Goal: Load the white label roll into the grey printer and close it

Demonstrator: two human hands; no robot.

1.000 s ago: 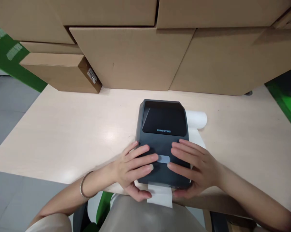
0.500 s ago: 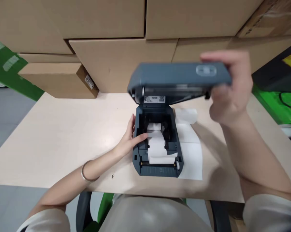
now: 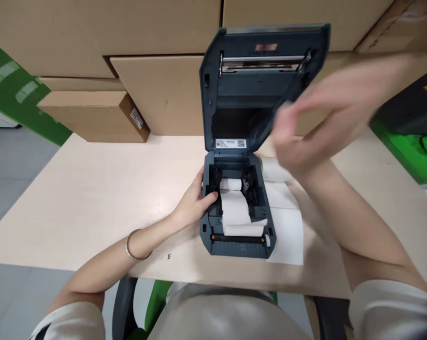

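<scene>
The printer (image 3: 236, 249) stands on the desk (image 3: 110, 198), near its front edge, lid (image 3: 231, 85) raised. The left hand (image 3: 192, 200) grips the printer's left wall, thumb over the rim, fingers outside. The right hand (image 3: 316, 127) is blurred at the lid's right edge; contact and finger spread cannot be told. Inside, paper (image 3: 235, 210) runs forward from a small roll (image 3: 231, 184) to just behind the roller (image 3: 237, 239). A sheet (image 3: 287, 236) lies along the printer's right edge; leftward, the desk surface extends broadly. Boxes (image 3: 164, 99) stand along the desk's rear, limiting depth.
</scene>
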